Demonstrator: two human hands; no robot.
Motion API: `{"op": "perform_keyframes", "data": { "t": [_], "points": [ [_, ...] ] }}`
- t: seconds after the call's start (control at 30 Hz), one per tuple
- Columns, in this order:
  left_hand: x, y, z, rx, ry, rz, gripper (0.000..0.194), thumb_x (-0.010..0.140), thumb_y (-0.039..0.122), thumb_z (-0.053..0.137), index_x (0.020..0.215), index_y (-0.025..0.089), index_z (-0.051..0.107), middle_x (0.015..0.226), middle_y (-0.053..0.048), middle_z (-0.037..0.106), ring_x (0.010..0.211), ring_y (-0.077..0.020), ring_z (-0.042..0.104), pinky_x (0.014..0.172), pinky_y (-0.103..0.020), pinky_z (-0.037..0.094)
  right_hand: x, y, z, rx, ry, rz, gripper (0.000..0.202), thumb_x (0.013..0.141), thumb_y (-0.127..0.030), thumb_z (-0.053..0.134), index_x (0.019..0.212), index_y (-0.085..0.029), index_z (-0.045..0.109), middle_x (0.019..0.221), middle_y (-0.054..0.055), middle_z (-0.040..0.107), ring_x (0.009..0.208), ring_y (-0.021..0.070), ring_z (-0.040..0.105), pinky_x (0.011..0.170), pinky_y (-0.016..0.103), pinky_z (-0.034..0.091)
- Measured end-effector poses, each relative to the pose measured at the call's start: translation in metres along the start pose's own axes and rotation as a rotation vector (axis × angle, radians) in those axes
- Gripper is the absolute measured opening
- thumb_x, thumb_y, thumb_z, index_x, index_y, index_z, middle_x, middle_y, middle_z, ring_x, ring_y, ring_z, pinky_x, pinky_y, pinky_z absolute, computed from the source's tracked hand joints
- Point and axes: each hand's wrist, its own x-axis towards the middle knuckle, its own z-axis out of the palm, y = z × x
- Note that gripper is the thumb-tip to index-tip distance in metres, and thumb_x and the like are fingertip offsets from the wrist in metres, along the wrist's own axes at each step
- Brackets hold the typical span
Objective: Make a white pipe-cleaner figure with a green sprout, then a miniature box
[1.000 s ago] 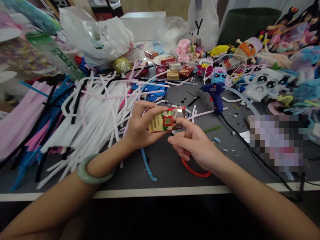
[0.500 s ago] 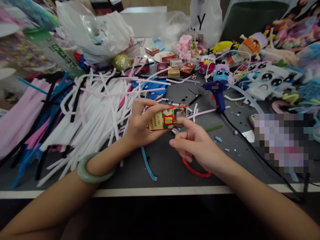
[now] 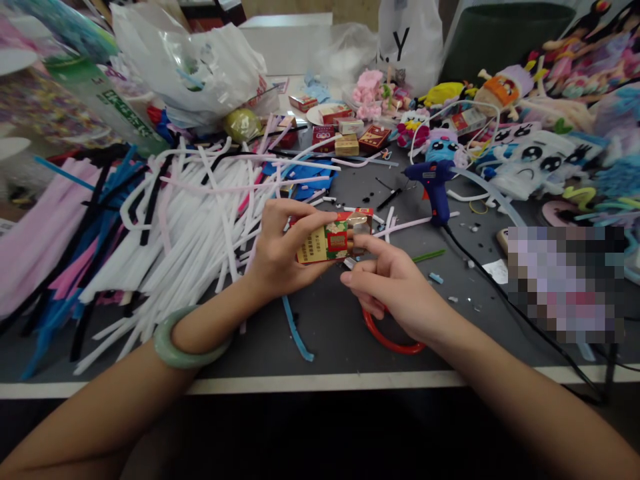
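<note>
A small cigarette pack (image 3: 325, 243), red, green and cream with dark lettering, is gripped in my left hand (image 3: 283, 243), thumb below and fingers above. Something shiny shows at its right end. My right hand (image 3: 393, 283) has its index finger stretched out against that end, the thumb apart from it and the other fingers loosely bent. Under my right hand, a red ring-shaped handle (image 3: 395, 345) lies partly hidden on the table. A light green bangle (image 3: 183, 340) circles my left wrist.
White pipe-cleaner-like strips (image 3: 190, 233) are heaped left, beside pink, blue and black ones. A blue glue gun (image 3: 435, 190) stands right, its black cord (image 3: 500, 287) running to the front edge. Small boxes (image 3: 347, 145), plush figures (image 3: 533, 160) and plastic bags (image 3: 200, 67) crowd the back.
The cigarette pack has tilted slightly in my left hand, so its face catches the light differently. My right index finger stays at its right end; both hands have barely shifted.
</note>
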Motion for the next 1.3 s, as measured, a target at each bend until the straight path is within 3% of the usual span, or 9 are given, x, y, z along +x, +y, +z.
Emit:
{"op": "perform_keyframes", "data": {
  "t": [0.23,0.47,0.7,1.3],
  "points": [
    [0.001,0.003,0.000,-0.011,0.018,0.077,0.052,0.076,0.036,0.077,0.123,0.028,0.054,0.100,-0.006,0.057,0.090,-0.0213,0.057,0.080,-0.037,0.048,0.005,0.001,0.000,-0.009,0.094,-0.044,0.019,0.086,-0.027,0.064,0.102,-0.020,0.058,0.043,-0.014,0.039,0.032,0.0038,0.028,0.035,0.019,0.022],
    [0.000,0.004,0.001,-0.035,0.019,0.112,0.057,0.076,0.035,0.077,0.127,0.031,0.053,0.101,-0.005,0.058,0.092,-0.0217,0.056,0.082,-0.038,0.045,0.007,0.005,-0.003,-0.037,0.224,-0.068,0.017,0.079,-0.029,0.073,0.087,-0.018,0.062,0.045,-0.011,0.041,0.035,0.0030,0.029,0.035,0.020,0.017],
    [-0.001,0.007,0.000,0.076,0.025,0.126,0.053,0.076,0.039,0.076,0.122,0.031,0.053,0.095,-0.004,0.057,0.086,-0.0211,0.056,0.075,-0.037,0.046,0.009,0.009,-0.006,-0.086,0.251,-0.096,0.016,0.079,-0.031,0.073,0.083,-0.018,0.065,0.050,-0.009,0.042,0.038,0.0033,0.028,0.036,0.021,0.018],
    [-0.001,0.008,0.000,0.000,0.045,0.165,0.052,0.076,0.032,0.078,0.122,0.026,0.057,0.097,-0.006,0.059,0.088,-0.0207,0.058,0.080,-0.036,0.047,0.011,0.008,-0.002,0.017,0.274,-0.048,0.012,0.077,-0.023,0.070,0.073,-0.017,0.062,0.050,-0.009,0.043,0.040,0.0022,0.028,0.036,0.020,0.015]
  ]
}}
